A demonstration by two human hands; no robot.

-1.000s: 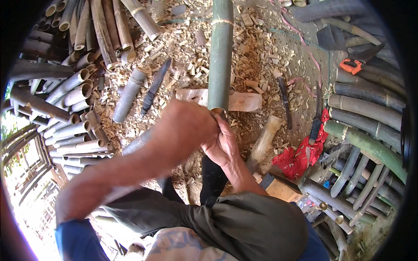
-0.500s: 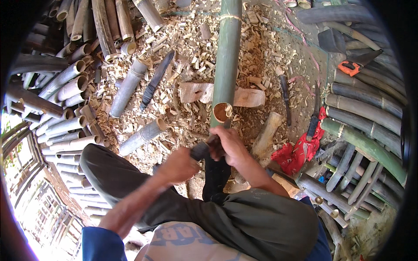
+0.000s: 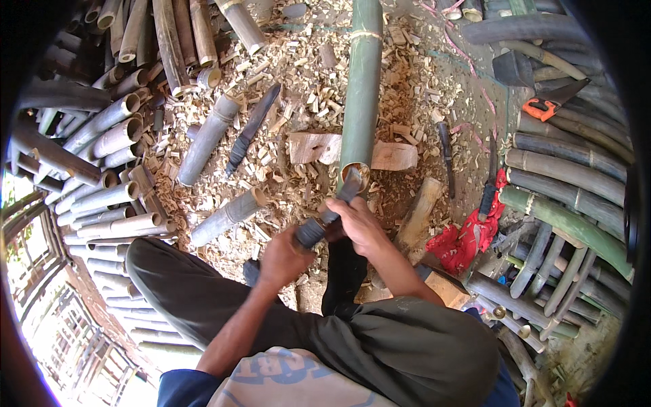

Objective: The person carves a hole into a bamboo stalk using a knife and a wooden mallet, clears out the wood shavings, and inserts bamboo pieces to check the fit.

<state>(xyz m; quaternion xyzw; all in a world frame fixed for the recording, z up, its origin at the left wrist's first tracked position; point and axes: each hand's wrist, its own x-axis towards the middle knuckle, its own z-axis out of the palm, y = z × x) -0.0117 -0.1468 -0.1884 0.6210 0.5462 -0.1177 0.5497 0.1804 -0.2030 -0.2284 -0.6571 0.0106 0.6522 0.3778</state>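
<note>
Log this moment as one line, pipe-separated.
left hand: on knife handle | right hand: farther up knife | knife tip: at open end of green bamboo | wood block: beneath bamboo

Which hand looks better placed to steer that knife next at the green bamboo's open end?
Probably the right hand: it holds the knife nearer its tip, close to the open end of the green bamboo. The left hand holds the dark handle, farther back.

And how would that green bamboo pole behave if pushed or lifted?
The green bamboo pole would probably roll, being round and lying across a wood block. It is likely stiff, since it runs straight, and perhaps light for its size, as its near end looks hollow.
</note>
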